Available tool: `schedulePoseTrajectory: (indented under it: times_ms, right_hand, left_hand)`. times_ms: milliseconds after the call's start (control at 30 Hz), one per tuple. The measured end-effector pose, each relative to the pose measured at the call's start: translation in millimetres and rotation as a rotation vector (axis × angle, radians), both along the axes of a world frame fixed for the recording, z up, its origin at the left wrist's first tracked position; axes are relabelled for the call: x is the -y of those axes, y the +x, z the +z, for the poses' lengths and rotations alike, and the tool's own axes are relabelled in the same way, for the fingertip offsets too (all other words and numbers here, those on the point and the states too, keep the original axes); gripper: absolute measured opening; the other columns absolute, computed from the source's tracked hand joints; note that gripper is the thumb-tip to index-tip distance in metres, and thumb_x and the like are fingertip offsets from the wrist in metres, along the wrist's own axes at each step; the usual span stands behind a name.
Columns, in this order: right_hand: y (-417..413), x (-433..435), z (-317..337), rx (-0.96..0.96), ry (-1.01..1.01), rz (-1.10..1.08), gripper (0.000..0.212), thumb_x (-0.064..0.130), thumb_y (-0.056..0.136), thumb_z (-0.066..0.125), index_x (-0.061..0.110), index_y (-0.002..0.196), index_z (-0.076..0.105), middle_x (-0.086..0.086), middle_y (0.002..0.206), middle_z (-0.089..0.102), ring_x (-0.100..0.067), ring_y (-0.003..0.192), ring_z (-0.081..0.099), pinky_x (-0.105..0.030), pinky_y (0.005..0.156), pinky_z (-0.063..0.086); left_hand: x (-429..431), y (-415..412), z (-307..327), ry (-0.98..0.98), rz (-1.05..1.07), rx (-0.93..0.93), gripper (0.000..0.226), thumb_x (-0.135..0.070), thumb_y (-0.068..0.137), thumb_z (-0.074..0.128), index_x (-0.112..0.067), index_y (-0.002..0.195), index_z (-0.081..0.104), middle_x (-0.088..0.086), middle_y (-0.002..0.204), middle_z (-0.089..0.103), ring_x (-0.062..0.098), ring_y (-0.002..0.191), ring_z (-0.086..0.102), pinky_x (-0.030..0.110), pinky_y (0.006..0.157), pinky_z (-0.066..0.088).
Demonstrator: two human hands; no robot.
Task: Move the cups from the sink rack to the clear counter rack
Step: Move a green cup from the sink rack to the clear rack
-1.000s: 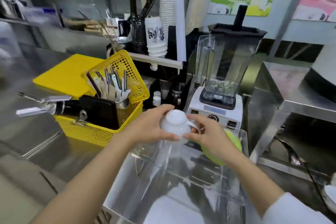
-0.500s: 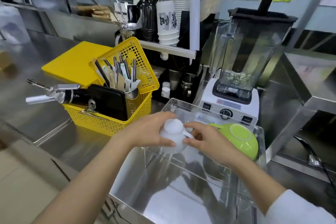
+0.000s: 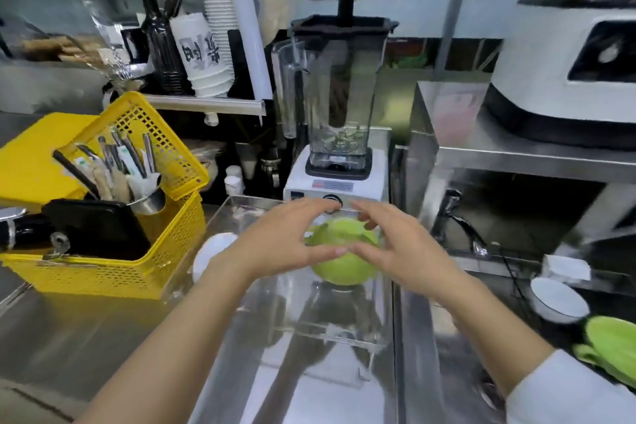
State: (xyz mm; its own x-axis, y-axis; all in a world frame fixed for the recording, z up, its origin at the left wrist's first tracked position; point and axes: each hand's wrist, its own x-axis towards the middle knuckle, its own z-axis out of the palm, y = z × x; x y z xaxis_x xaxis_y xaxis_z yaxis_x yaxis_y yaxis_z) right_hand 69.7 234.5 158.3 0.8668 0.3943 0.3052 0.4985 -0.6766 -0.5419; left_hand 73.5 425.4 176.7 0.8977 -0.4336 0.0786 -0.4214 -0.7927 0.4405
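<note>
A clear acrylic rack (image 3: 344,341) stands on the steel counter in the middle. A white cup (image 3: 211,251) lies at the rack's left side. A green cup (image 3: 344,265) rests at its back right. My left hand (image 3: 282,237) and my right hand (image 3: 399,244) are spread around the green cup, fingers over its top and thumbs in front. Whether they touch it I cannot tell. Neither hand lifts anything. At the far right, in the sink area, sit another white cup (image 3: 559,299) and a green cup (image 3: 612,344).
A yellow basket (image 3: 113,251) of utensils stands just left of the rack. A blender (image 3: 339,113) stands right behind it. A faucet (image 3: 461,224) and a steel shelf with a white machine (image 3: 568,72) are to the right.
Both hands held the white cup over the rack; it now lies at the rack's left side, released. The hands have moved right to the green cup. The view has shifted right.
</note>
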Motion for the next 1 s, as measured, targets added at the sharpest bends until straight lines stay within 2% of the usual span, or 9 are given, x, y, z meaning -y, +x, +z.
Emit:
schedulePoseTrajectory:
  times_ms: [167, 333, 400, 567, 733, 800, 867, 933, 1000]
  right_hand:
    - [-10.6, 97.1, 4.7, 0.032, -0.041, -0.162, 0.064, 0.041, 0.083, 0.06, 0.026, 0.139, 0.033, 0.002, 0.13, 0.049, -0.015, 0.12, 0.046, -0.027, 0.097, 0.036]
    - [-27.5, 198.0, -9.6, -0.108, -0.049, -0.308, 0.063, 0.04, 0.082, 0.061, 0.027, 0.138, 0.033, 0.003, 0.126, 0.05, -0.015, 0.115, 0.049, -0.035, 0.098, 0.042]
    - [-34.2, 241.0, -20.4, -0.173, -0.073, -0.375, 0.063, 0.041, 0.084, 0.059, 0.026, 0.139, 0.032, 0.005, 0.121, 0.048, -0.013, 0.111, 0.047, -0.032, 0.097, 0.039]
    - [-47.2, 332.1, -60.8, -0.331, -0.067, -0.536, 0.065, 0.039, 0.082, 0.062, 0.019, 0.138, 0.035, -0.004, 0.139, 0.046, -0.02, 0.124, 0.046, -0.036, 0.102, 0.039]
    - [-63.1, 392.2, -116.0, -0.519, -0.176, -0.789, 0.054, 0.035, 0.087, 0.057, 0.006, 0.129, 0.04, -0.018, 0.125, 0.056, -0.033, 0.115, 0.053, -0.04, 0.088, 0.045]
    - [-69.6, 404.4, -134.4, -0.589, -0.208, -0.85, 0.049, 0.036, 0.088, 0.054, 0.001, 0.12, 0.043, -0.022, 0.117, 0.06, -0.036, 0.109, 0.056, -0.04, 0.082, 0.046]
    - [-73.3, 410.1, -150.6, -0.645, -0.202, -0.883, 0.048, 0.037, 0.087, 0.055, -0.001, 0.114, 0.044, -0.023, 0.117, 0.06, -0.037, 0.109, 0.057, -0.041, 0.082, 0.046]
    - [-72.7, 411.9, -165.3, -0.704, -0.134, -0.902, 0.048, 0.036, 0.085, 0.056, -0.002, 0.112, 0.045, -0.025, 0.116, 0.06, -0.039, 0.108, 0.057, -0.042, 0.083, 0.047]
    - [-70.5, 410.1, -175.9, -0.788, 0.004, -0.907, 0.043, 0.033, 0.085, 0.055, -0.001, 0.11, 0.047, -0.025, 0.107, 0.063, -0.041, 0.095, 0.063, -0.047, 0.078, 0.052]
  left_hand:
    - [97.0, 9.5, 3.8, -0.03, -0.139, 0.005, 0.073, -0.059, 0.075, 0.06, -0.032, 0.138, 0.036, -0.012, 0.144, 0.041, 0.007, 0.129, 0.04, 0.021, 0.101, 0.029]
    - [198.6, 9.4, -1.5, -0.065, -0.282, 0.007, 0.077, -0.072, 0.069, 0.048, -0.033, 0.134, 0.04, -0.014, 0.135, 0.048, 0.005, 0.122, 0.046, 0.026, 0.105, 0.036]
    - [244.8, 8.5, -10.5, -0.061, -0.325, -0.026, 0.071, -0.065, 0.074, 0.054, -0.032, 0.136, 0.038, -0.013, 0.138, 0.046, 0.007, 0.125, 0.044, 0.03, 0.107, 0.036]
    - [345.2, 12.4, -59.0, -0.01, -0.37, -0.148, 0.064, -0.051, 0.08, 0.059, -0.028, 0.136, 0.038, -0.006, 0.141, 0.045, 0.012, 0.129, 0.041, 0.031, 0.107, 0.034]
    - [411.2, 14.5, -135.4, -0.084, -0.146, -0.502, 0.054, -0.035, 0.083, 0.063, -0.011, 0.128, 0.047, 0.008, 0.126, 0.055, 0.025, 0.113, 0.056, 0.03, 0.093, 0.043]
    - [426.9, 9.9, -165.0, -0.089, -0.062, -0.627, 0.041, -0.037, 0.084, 0.062, -0.008, 0.113, 0.056, 0.012, 0.11, 0.064, 0.025, 0.098, 0.061, 0.033, 0.083, 0.045]
    - [439.1, 4.8, -186.8, -0.079, 0.007, -0.673, 0.033, -0.039, 0.084, 0.059, -0.009, 0.095, 0.058, 0.012, 0.096, 0.064, 0.025, 0.089, 0.06, 0.033, 0.073, 0.042]
    - [448.8, 0.1, -197.5, -0.064, 0.083, -0.662, 0.035, -0.039, 0.083, 0.058, -0.007, 0.098, 0.058, 0.013, 0.1, 0.064, 0.028, 0.093, 0.059, 0.031, 0.071, 0.039]
    - [455.7, -3.9, -201.4, -0.053, 0.122, -0.643, 0.037, -0.038, 0.081, 0.058, -0.01, 0.106, 0.058, 0.011, 0.11, 0.065, 0.029, 0.102, 0.06, 0.033, 0.08, 0.047]
